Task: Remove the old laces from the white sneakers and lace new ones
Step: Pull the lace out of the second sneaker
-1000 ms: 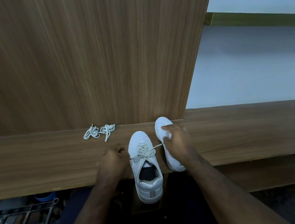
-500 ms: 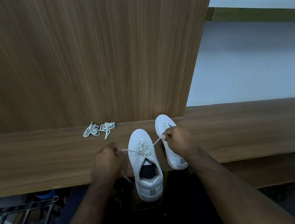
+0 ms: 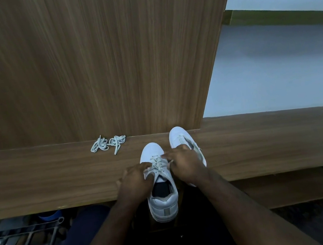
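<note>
A white sneaker (image 3: 162, 202) stands on the wooden ledge (image 3: 42, 182) with its heel over the front edge, toe pointing away from me. Its pale lace (image 3: 157, 164) crosses the eyelets. My left hand (image 3: 135, 178) rests at the shoe's left side, fingers curled on the lace by the upper eyelets. My right hand (image 3: 183, 163) is at the shoe's right side, pinching the lace near the crossings. A second white sneaker (image 3: 180, 138) lies just behind, partly hidden by my right hand. Two bundled pale laces (image 3: 108, 143) lie on the ledge to the left.
A tall wooden panel (image 3: 99, 59) rises right behind the ledge. A pale wall (image 3: 271, 69) shows at the right. Below the ledge at the left stands a dark metal rack (image 3: 25, 244), with a blue object (image 3: 47, 215) behind it.
Both hands were spread apart with lace ends pulled out to the sides; they have now come together over the near sneaker's lacing.
</note>
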`<action>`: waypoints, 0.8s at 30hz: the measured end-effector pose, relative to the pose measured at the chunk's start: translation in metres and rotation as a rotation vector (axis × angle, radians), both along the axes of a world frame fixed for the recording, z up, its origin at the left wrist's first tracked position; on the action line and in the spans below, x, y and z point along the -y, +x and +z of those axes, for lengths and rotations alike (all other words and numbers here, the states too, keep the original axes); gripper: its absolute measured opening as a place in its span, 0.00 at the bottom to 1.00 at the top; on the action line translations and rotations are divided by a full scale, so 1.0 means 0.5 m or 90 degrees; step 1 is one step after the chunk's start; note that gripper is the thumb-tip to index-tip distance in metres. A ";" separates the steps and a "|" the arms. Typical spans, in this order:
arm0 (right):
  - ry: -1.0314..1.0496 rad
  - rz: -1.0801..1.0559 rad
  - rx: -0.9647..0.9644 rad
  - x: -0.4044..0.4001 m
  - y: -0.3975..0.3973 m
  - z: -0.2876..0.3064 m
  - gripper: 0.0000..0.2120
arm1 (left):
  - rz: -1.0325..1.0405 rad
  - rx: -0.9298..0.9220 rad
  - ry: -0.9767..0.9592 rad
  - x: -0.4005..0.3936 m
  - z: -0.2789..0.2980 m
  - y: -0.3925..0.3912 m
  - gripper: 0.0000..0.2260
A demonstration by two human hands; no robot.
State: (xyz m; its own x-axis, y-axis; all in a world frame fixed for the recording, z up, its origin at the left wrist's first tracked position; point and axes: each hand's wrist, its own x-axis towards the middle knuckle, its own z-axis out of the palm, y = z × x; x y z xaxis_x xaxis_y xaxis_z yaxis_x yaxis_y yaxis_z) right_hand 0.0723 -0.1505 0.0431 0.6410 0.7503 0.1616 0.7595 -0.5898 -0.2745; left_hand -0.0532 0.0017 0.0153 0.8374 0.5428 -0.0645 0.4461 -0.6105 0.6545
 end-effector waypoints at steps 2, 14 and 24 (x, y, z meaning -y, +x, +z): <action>-0.069 -0.008 -0.005 -0.011 -0.006 -0.017 0.14 | -0.009 0.012 -0.006 0.004 -0.011 0.003 0.20; -0.032 0.027 -0.141 -0.019 -0.007 0.005 0.14 | -0.047 0.091 -0.066 0.013 -0.013 0.019 0.05; -0.018 -0.038 -0.113 -0.013 -0.005 0.018 0.08 | 0.055 0.179 -0.063 0.008 0.021 0.010 0.05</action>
